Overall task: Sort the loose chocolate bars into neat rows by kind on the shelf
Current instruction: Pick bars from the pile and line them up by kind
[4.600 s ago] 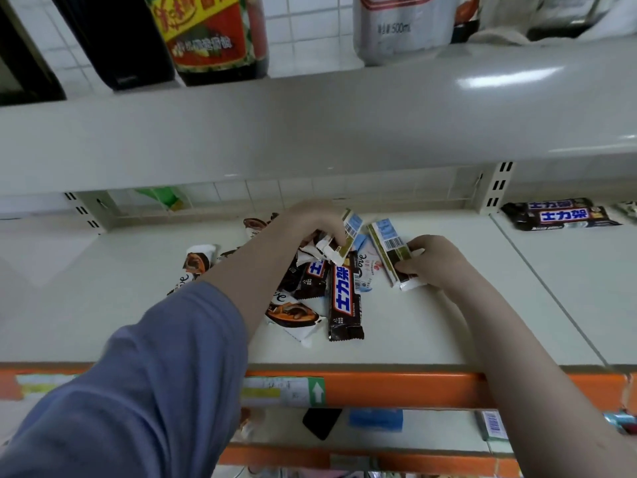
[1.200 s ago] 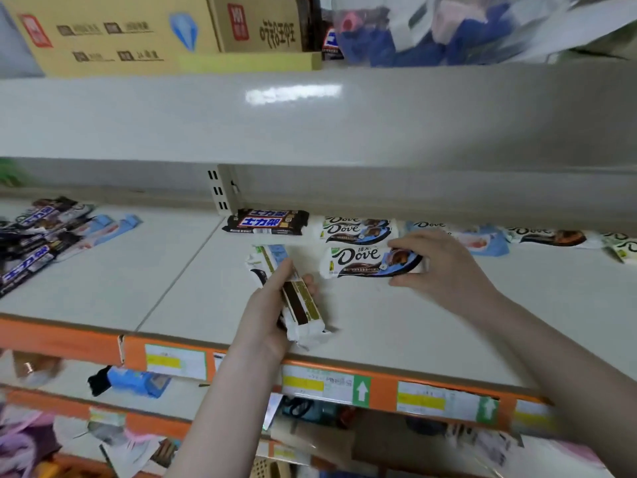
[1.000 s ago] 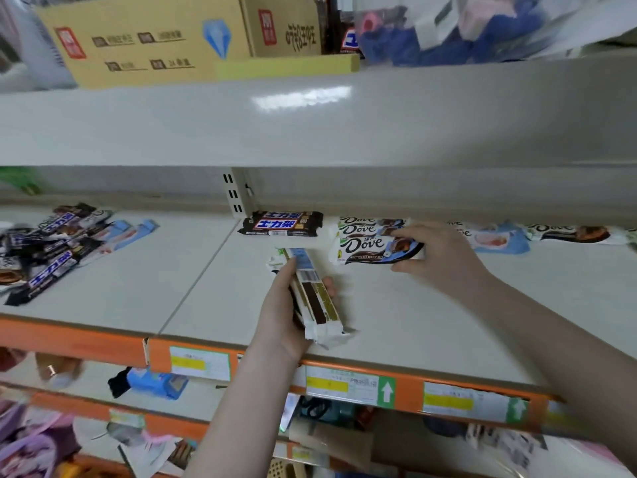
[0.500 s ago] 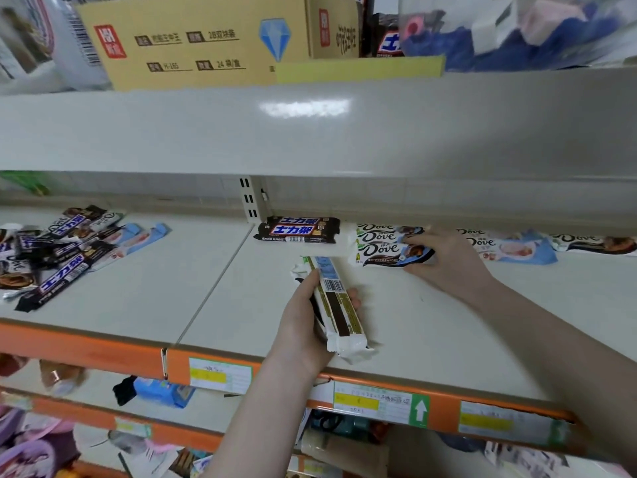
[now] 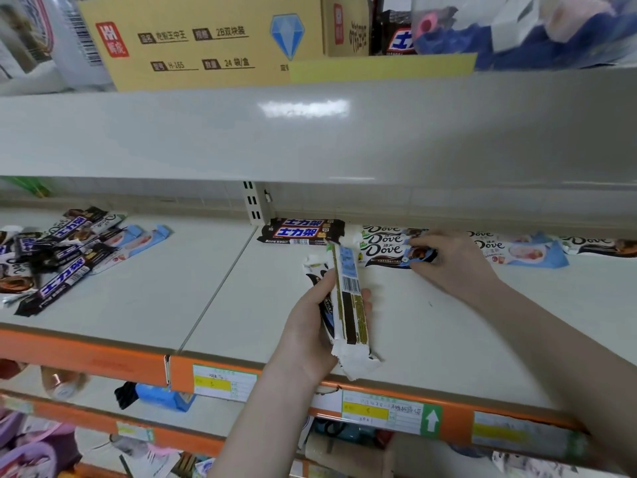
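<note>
1. Running along the near edge was the orange shelf lip [image 5: 86, 357], carrying three yellow-and-white price labels [image 5: 224, 382]; below it a lower shelf held a blue packet [image 5: 162, 398] and other goods too blurred to name.
2. Above that lip the left hand [image 5: 310, 326] was curled around two white bars [image 5: 348, 305] held upright, barcode side showing, their lower ends hanging past the shelf front.
3. Between the hands the pale shelf [image 5: 144, 294] lay in two panels meeting at a seam that ran back to a slotted upright [image 5: 253, 205].
4. Farther in, the right hand [image 5: 451, 263] pinched the end of the nearest Dove bar [image 5: 386, 253], its forearm crossing the right panel and hiding part of it.
5. That bar lay front-most in a stack of three dark Dove bars at the back wall; just left of them lay two black bars [image 5: 300, 231] with blue lettering, touching each other.
6. Right of the hand lay a blue-tipped Dove bar [image 5: 517, 251], then another dark one [image 5: 599, 244] partly cut by the frame edge.
7. On the left panel, well apart, sat a loose heap [image 5: 65, 250] of mixed bars, overlapping too much to count.
8. Overhead, a grey shelf [image 5: 310, 132] blocked the view of the wall; on it stood a yellow carton [image 5: 206, 39] and a clear bag [image 5: 551, 29].
</note>
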`<control>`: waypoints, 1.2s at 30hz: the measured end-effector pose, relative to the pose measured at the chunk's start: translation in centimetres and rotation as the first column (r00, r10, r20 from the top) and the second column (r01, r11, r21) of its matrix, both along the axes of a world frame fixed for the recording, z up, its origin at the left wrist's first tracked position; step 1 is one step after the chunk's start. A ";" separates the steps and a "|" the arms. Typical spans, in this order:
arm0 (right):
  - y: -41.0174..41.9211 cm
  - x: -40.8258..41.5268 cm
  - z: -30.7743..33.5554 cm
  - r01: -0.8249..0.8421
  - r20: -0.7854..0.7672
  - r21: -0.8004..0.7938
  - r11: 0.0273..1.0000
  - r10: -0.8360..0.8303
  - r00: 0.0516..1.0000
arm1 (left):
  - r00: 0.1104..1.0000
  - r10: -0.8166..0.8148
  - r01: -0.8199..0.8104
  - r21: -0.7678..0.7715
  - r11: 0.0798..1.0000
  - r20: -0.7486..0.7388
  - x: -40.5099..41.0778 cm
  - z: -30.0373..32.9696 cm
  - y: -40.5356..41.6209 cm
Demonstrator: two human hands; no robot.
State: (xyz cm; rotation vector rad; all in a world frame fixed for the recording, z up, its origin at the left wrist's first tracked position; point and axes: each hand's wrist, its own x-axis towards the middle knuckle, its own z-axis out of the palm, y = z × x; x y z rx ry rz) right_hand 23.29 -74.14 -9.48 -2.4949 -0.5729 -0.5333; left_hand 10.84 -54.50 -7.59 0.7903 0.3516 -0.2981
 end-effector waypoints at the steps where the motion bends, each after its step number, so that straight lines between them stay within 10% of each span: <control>1: 0.0 -0.4 0.3 0.014 -0.006 0.055 0.998 -0.013 1.000 | 1.000 -0.016 0.015 0.040 0.999 0.015 0.0 0.2 0.0; 9: -0.4 -5.3 5.9 0.001 -0.441 0.581 0.814 0.314 0.841 | 0.973 -0.160 0.058 0.502 0.863 0.164 -0.1 1.1 -1.2; 17: -1.6 -8.2 6.7 -0.078 -0.539 0.539 0.839 0.414 0.733 | 0.932 -0.314 0.133 0.635 0.761 0.182 -0.1 1.9 -3.8; 24: -3.3 -8.5 5.1 0.121 -0.465 0.713 0.691 0.336 0.819 | 0.965 -0.172 0.038 0.544 0.838 0.198 -0.3 1.7 -6.2; 36: -3.7 -11.2 3.2 -0.006 -0.391 0.278 0.961 0.119 0.913 | 0.993 0.097 -0.097 0.003 0.995 0.061 0.0 0.6 -9.3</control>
